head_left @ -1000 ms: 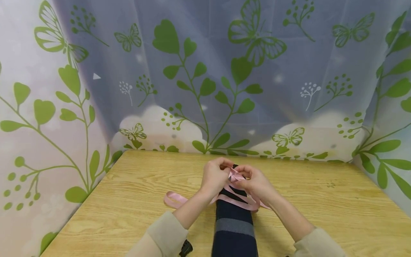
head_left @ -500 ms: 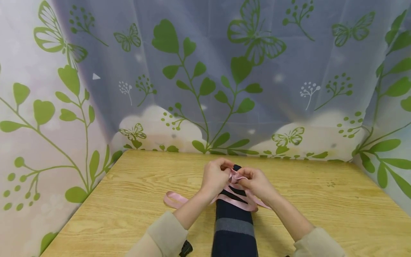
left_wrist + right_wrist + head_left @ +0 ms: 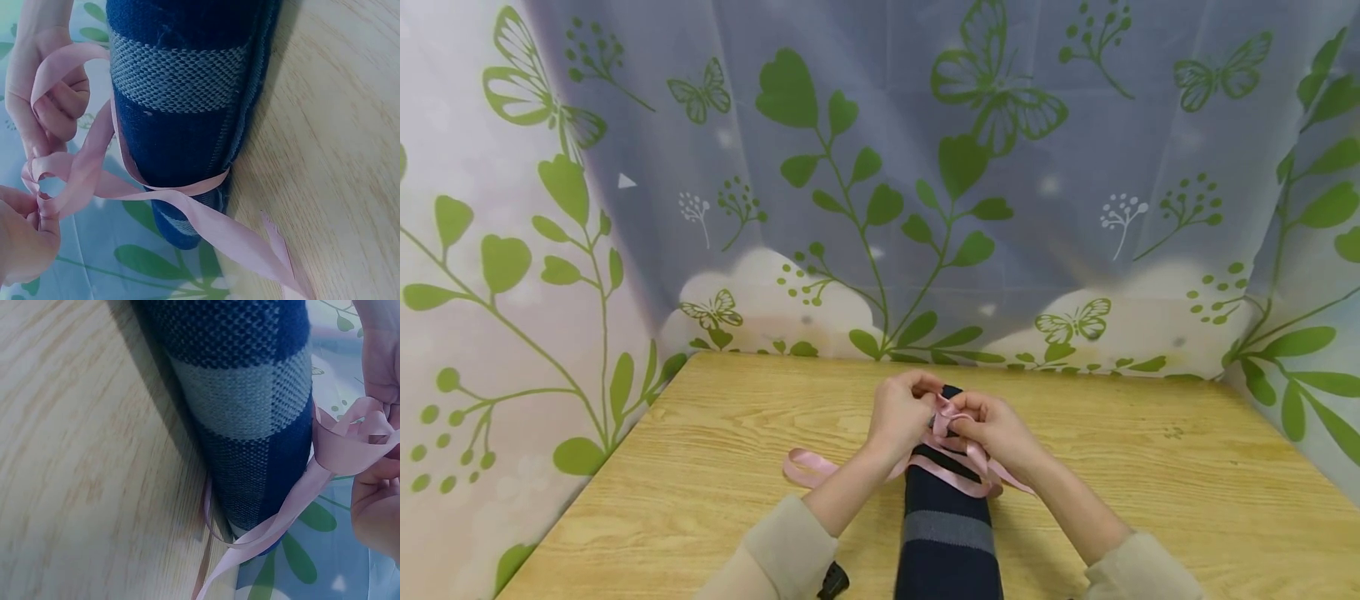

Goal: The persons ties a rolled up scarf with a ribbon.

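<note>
A long navy roll of knitted cloth [image 3: 947,571] with grey bands lies lengthwise in the middle of the table. Pink satin ribbon [image 3: 949,481] passes around its far part. Over that end, my left hand [image 3: 901,414] pinches the ribbon between thumb and fingers. Close beside it, my right hand [image 3: 1002,431] pinches another part of the same ribbon. A small ribbon loop [image 3: 78,181] stands between both sets of fingertips in the left wrist view. From the roll, a loose ribbon tail [image 3: 244,237] runs over the table. Fingers partly hide the crossing of the strands.
A wooden table [image 3: 730,425] bears everything, with a folded ribbon end [image 3: 807,468] lying left of the roll. A small black object [image 3: 833,581] sits near the left sleeve. Printed curtains [image 3: 880,208] with leaves and butterflies surround the table.
The ribbon between my fingertips has shifted from a flat folded piece to a small loop with a strand hanging lower. My right hand has moved slightly; the left stays nearly in place.
</note>
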The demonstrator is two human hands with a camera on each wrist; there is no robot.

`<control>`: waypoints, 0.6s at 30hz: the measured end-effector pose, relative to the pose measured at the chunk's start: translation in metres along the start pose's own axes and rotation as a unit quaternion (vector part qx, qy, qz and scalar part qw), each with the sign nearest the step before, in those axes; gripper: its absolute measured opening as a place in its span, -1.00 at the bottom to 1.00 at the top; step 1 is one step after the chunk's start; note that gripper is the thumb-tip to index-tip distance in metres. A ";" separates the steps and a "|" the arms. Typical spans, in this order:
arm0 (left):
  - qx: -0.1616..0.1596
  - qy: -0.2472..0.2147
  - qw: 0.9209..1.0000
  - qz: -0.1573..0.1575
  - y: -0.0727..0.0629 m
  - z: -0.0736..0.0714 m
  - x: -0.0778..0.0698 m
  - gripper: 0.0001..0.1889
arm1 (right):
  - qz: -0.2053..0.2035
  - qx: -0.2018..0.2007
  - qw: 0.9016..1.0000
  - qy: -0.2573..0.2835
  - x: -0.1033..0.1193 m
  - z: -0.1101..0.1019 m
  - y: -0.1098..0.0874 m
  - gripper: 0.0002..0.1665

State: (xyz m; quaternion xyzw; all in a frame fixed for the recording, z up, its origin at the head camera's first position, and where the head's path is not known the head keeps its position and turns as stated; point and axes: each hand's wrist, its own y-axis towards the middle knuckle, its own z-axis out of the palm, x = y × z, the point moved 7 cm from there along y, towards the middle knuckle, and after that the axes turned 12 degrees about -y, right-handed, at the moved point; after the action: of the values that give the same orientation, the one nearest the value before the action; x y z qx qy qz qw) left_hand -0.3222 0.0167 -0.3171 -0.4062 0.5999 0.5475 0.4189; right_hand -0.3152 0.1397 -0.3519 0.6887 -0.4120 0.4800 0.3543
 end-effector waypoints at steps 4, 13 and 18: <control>-0.001 0.037 0.999 0.021 0.001 -0.002 -0.002 -0.84 | 0.003 0.005 1.000 0.002 -0.002 0.001 0.000 -0.79; -0.004 0.051 0.998 0.032 0.002 -0.002 -0.006 -0.85 | 0.019 0.024 0.999 0.014 -0.005 0.002 0.001 -0.73; 0.003 0.034 0.999 0.019 0.000 0.000 -0.006 -0.85 | 0.043 0.030 0.998 0.027 -0.009 0.005 0.002 -0.80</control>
State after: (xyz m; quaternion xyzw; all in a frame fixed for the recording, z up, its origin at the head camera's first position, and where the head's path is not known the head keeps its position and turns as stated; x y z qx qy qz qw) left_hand -0.3201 0.0164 -0.3117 -0.4115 0.6232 0.5394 0.3890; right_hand -0.3168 0.1362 -0.3616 0.6672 -0.4170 0.5257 0.3234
